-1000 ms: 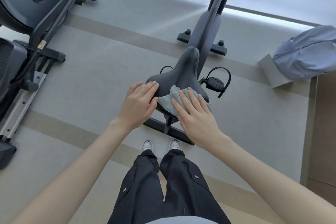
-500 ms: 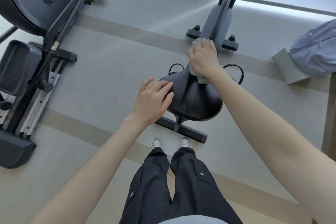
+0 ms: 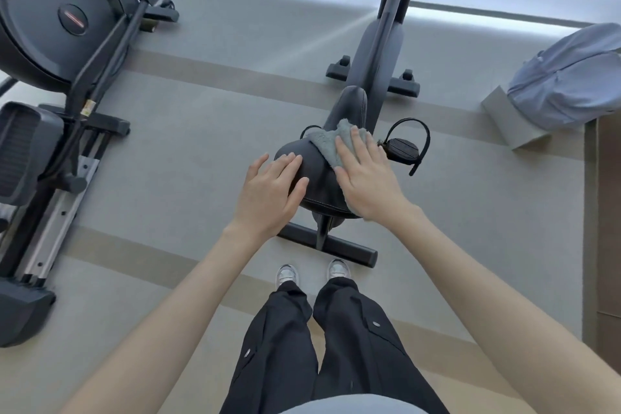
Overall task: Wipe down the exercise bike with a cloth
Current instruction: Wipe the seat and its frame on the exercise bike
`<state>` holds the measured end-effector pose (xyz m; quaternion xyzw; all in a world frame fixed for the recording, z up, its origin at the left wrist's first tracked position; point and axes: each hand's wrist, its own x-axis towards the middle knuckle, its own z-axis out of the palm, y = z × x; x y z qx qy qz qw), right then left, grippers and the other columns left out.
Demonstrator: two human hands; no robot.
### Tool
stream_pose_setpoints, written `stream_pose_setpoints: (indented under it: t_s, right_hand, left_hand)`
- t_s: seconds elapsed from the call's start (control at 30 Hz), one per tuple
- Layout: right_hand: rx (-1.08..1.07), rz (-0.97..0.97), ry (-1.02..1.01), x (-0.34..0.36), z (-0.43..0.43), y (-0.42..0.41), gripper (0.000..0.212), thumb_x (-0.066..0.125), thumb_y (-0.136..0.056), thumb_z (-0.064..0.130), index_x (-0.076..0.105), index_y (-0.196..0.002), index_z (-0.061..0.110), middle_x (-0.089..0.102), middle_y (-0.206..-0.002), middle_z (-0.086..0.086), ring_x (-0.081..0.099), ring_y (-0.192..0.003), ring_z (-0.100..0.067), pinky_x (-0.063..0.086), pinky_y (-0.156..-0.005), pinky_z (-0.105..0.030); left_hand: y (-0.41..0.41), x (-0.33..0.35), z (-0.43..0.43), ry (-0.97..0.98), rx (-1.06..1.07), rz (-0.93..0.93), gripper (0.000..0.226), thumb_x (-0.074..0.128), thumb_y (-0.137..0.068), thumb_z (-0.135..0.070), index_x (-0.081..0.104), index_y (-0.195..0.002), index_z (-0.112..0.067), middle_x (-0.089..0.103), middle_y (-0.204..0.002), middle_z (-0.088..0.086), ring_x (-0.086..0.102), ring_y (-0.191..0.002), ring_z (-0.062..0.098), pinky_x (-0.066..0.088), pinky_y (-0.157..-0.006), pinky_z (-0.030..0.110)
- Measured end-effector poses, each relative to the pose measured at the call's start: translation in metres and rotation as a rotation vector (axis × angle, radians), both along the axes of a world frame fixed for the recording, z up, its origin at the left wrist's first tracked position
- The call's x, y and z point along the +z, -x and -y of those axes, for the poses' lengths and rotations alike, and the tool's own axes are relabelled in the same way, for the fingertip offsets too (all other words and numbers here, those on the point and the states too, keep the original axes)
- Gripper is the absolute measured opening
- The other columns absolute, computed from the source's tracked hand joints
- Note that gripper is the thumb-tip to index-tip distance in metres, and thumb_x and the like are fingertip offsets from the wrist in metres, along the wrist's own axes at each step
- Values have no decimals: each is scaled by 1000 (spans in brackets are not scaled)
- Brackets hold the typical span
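Observation:
The black exercise bike (image 3: 379, 44) stands in front of me, its saddle (image 3: 317, 178) pointing away. A grey fluffy cloth (image 3: 327, 141) lies over the right middle of the saddle. My right hand (image 3: 366, 175) presses flat on the cloth with straight fingers. My left hand (image 3: 268, 191) rests flat on the saddle's left rear edge, fingers straight, holding nothing. Part of the cloth is hidden under my right hand.
An elliptical trainer (image 3: 57, 44) fills the left side. The bike's right pedal with strap (image 3: 403, 146) sticks out beside my right hand. A pale blue backpack (image 3: 568, 77) lies on a grey block at the right. My feet stand behind the bike's rear foot bar (image 3: 349, 247).
My right hand has drawn the cloth back from the saddle's nose to its middle right. My left hand has stayed on the saddle's left rear edge.

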<state>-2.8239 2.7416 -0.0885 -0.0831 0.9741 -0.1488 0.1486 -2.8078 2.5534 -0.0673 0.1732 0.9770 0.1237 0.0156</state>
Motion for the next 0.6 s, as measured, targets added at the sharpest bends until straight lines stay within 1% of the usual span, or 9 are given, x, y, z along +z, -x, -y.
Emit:
stream_pose_setpoints:
  t_s: [0.07,0.13,0.23,0.3,0.37,0.43,0.47,0.53,0.6]
  right_hand:
    - [-9,-53,-12,4,1,-25,54,22,-101,34,6,-151,20,-4,-158,-8,-7,-145,-28,-3,-117,-44]
    - [5,-86,-57,4,4,-40,53,22,-101,34,7,-150,21,-1,-159,-7,-7,-145,-27,-5,-116,-44]
    - [-81,-71,-64,1,13,-35,55,24,-100,40,11,-150,21,1,-159,-7,-4,-145,-27,-4,-116,-47]
    - [-116,-61,-64,-2,20,-21,56,23,-100,44,10,-150,22,0,-159,-7,-4,-145,-27,-2,-116,-48]
    - [-130,-50,-37,-3,22,4,56,22,-100,44,9,-150,23,-2,-159,-7,-4,-145,-30,2,-116,-48]
    - [-127,-15,6,-5,18,37,55,21,-101,43,7,-150,24,-6,-159,-7,-8,-144,-33,3,-117,-48]
    - [-103,-6,-4,-7,17,54,54,20,-101,42,7,-150,23,-8,-158,-8,-11,-143,-34,3,-117,-49]
    - [-76,-6,-34,-10,16,81,54,20,-101,40,11,-150,21,-8,-158,-13,-12,-143,-37,2,-117,-50]
    - [-126,-17,10,-10,14,100,51,26,-100,38,23,-147,20,-1,-157,-15,-9,-142,-37,-1,-117,-47]
  left_hand:
    - [-2,-1,-1,-23,15,-18,51,32,-95,-33,60,-123,0,62,-124,14,57,-118,24,27,-108,40]
    - [-3,-1,-4,-46,29,-35,50,34,-95,-31,61,-121,1,63,-123,14,58,-116,24,30,-107,41]
    - [-1,-2,-4,-74,39,-40,48,35,-95,-30,62,-120,0,64,-122,15,59,-116,24,31,-108,40]
    - [1,-3,-3,-83,33,-64,46,37,-95,-29,64,-118,0,65,-119,14,61,-113,24,32,-107,39]
    - [3,-5,-2,-89,26,-95,43,39,-94,-26,65,-115,0,67,-116,14,62,-110,24,32,-106,38]
    - [5,-6,-2,-99,16,-110,41,40,-94,-25,66,-114,0,67,-115,13,63,-109,24,33,-105,38]
    - [5,-6,-1,-104,14,-115,41,40,-94,-24,66,-114,0,67,-116,13,63,-109,24,34,-104,39]
    - [7,-6,0,-115,6,-115,40,41,-94,-23,66,-113,0,67,-116,13,63,-109,24,34,-104,39]
    - [7,-5,1,-126,2,-97,40,41,-93,-23,66,-114,0,67,-117,12,63,-110,24,34,-103,40]
